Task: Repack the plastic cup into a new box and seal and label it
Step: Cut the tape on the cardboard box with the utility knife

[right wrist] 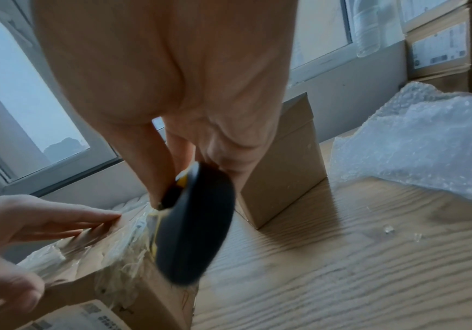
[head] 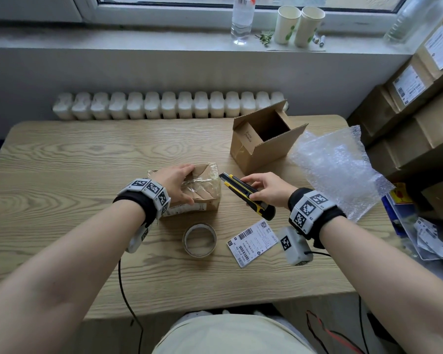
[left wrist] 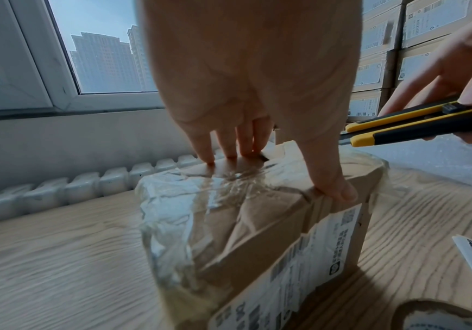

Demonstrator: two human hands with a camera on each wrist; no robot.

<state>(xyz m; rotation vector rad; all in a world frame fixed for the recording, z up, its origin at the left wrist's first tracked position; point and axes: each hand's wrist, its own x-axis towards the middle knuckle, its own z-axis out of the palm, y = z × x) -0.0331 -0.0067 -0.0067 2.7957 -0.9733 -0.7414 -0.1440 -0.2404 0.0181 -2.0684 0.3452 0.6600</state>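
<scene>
Knife (right wrist: 195, 225) butt blurred; tape roll (left wrist: 437, 309) cut off at edge; label (head: 252, 242) print unreadable.

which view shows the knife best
The head view: the knife shows nearly whole, yellow and black, gripped by the right hand beside the taped box. The left wrist view shows only its front part; the right wrist view only its blurred black butt end.
</scene>
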